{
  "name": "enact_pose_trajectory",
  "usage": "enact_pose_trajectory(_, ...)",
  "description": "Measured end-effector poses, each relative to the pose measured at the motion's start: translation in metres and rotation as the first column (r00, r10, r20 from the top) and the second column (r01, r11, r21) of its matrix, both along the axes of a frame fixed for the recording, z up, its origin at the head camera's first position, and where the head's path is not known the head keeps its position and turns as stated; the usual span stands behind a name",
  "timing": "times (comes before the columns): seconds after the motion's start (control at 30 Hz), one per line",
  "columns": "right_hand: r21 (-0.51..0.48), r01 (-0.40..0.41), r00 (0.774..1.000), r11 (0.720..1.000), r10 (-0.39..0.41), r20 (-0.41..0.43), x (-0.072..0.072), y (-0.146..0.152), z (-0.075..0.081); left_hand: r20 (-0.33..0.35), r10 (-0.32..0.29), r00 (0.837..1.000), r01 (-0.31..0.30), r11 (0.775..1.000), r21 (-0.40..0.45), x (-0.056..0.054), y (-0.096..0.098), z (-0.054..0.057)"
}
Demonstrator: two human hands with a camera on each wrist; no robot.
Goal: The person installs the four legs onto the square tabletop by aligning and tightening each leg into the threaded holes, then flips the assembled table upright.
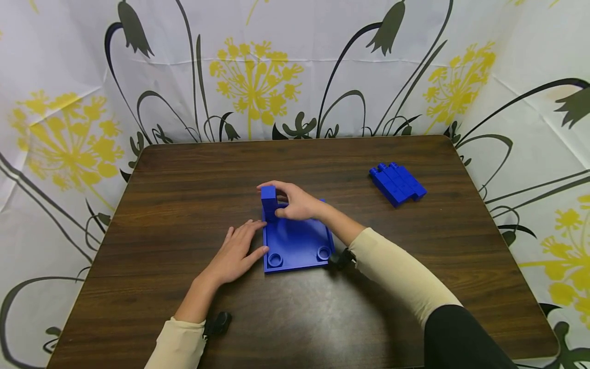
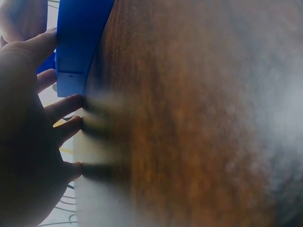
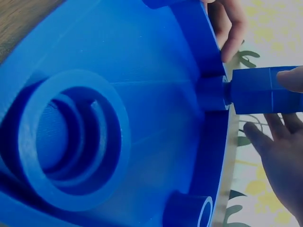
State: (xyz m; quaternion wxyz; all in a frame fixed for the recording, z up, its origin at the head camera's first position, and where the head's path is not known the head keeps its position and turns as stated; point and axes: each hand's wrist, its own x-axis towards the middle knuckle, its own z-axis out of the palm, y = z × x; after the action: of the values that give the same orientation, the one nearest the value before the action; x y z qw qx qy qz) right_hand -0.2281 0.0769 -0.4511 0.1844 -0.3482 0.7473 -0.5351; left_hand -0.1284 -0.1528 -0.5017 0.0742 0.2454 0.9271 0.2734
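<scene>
Clerk: Count the main pieces.

Inspector: One blue tray point(image 1: 297, 241) on the desk point(image 1: 184, 205). One blue post point(image 1: 269, 199) stands upright at the tray's far-left corner. Three other posts point(image 1: 398, 184) lie side by side, well apart from the tray, off its right side.

Clerk: And the sockets point(image 1: 275, 261)?

Inspector: Four, one per tray corner. The far-left one meets the post; a narrow neck shows between them. Full seating: cannot tell.

Clerk: State of each grip?

Inspector: Two hands present. The right hand point(image 1: 298, 203) has its grip pinching the post, thumb opposite fingers. The left hand point(image 1: 236, 253) has its grip spread, thumb touching the tray's left wall.
</scene>
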Motion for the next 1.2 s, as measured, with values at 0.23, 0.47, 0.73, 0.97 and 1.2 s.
enact_pose_trajectory(0.23,-0.064,-0.088,0.995,0.994,0.09,0.037,-0.001,0.0014,-0.0017,0.009,0.001,1.0,-0.001,1.0,-0.001,0.0006,0.0,0.0011)
enact_pose_trajectory(0.47,-0.02,-0.059,0.998,0.998,0.06,0.025,-0.0016,0.0022,-0.002,0.017,0.002,1.0,-0.002,1.0,0.006,0.0009,-0.0004,0.0005)
enact_pose_trajectory(0.73,0.062,0.042,0.999,0.997,-0.04,-0.032,0.0012,0.0001,-0.0016,0.019,0.005,1.0,-0.005,1.0,-0.007,0.0003,-0.0006,0.001)
enact_pose_trajectory(0.97,0.114,0.119,0.99,0.986,-0.109,-0.093,0.0036,-0.0016,-0.0021,0.014,0.002,1.0,-0.002,1.0,-0.005,0.0006,-0.0005,0.0009)
enact_pose_trajectory(1.2,0.152,0.217,0.964,0.964,-0.187,-0.19,0.003,-0.0055,-0.0044,0.011,-0.001,1.0,0.001,1.0,-0.004,0.0004,0.0007,0.0019)
